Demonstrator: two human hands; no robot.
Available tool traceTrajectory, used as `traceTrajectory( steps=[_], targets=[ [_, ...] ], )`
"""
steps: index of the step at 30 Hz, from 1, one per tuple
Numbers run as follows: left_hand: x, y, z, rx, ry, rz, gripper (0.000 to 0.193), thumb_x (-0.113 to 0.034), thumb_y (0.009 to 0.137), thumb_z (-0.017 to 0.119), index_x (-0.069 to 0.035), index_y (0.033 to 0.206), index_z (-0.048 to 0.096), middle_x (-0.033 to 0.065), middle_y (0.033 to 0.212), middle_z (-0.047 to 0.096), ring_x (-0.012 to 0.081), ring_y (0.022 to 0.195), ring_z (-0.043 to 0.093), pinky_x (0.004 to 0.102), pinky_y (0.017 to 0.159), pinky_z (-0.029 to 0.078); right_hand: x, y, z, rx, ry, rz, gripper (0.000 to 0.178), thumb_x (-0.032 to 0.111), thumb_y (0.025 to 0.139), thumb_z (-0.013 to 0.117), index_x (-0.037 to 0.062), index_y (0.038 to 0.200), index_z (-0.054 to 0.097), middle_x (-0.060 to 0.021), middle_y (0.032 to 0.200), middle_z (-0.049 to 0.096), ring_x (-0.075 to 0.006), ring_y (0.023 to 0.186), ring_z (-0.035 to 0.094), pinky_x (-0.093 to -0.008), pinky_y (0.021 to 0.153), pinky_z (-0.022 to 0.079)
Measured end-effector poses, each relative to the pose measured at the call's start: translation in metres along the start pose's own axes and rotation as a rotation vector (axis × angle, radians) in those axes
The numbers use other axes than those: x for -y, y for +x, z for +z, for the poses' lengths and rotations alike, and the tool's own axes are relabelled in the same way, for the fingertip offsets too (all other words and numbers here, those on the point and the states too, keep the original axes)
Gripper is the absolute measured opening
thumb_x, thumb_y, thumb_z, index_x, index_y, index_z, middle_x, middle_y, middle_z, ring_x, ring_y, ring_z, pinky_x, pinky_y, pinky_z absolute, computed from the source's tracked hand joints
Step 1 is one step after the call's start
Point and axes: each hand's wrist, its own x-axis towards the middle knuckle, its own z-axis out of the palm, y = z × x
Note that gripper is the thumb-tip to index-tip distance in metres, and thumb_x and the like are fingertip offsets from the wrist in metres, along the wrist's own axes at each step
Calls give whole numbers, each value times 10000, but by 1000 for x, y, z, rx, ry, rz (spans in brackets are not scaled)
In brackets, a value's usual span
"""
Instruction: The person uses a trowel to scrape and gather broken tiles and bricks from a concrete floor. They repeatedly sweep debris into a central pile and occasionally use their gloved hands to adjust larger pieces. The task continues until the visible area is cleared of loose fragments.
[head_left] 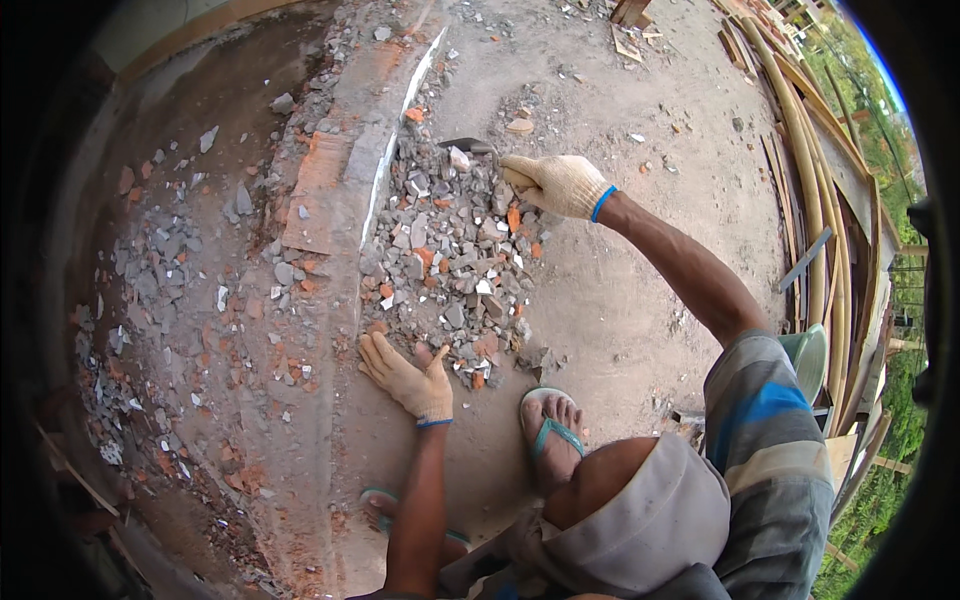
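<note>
While the right hand (560, 187) grips a trowel (466, 146) at the rubble pile (450, 262)'s far end, the left hand (406, 384) sits open at its near end; honestly, sliding shards (484, 287) could nick toes (562, 408) beside it.

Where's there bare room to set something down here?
Mostly bare ground lies between the rubble pile and right forearm, beyond the sandaled foot; more lies between that forearm and the poles. Crowded: the pile between left hand and right hand, scattered debris farther left.
</note>
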Motion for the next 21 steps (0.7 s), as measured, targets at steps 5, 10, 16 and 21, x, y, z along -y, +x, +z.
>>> traceTrajectory(
  steps=[5,10,16,21],
  targets=[
    [0,2,-1,13,25,-6,1220,-492,797,936,38,1699,307,329,1744,335,496,1645,284,640,1363,163,-21,44,-16,-272,76,153,560,338,1013,699,187,1543,599,-234,1116,801,-449,984,786,-537,840,628],
    [1,4,-1,-29,-58,2,1239,-556,801,917,46,1697,310,336,1734,352,503,1635,308,630,1359,195,-20,107,-7,-302,134,115,306,285,1010,624,124,1270,645,-276,1066,766,-517,1009,736,-599,865,573],
    [4,1,3,-26,-67,-41,1227,-569,825,904,58,1697,312,331,1741,350,503,1631,319,614,1344,243,31,31,13,-74,203,-27,405,229,988,679,112,1370,613,-252,985,765,-465,880,767,-540,762,594],
    [-5,11,5,-65,-193,-72,1175,-519,864,899,70,1693,311,342,1744,329,509,1627,319,592,1336,265,56,-40,-5,165,3,-137,670,265,1003,695,182,1643,519,-219,1018,800,-407,919,800,-517,789,635]
  ],
)
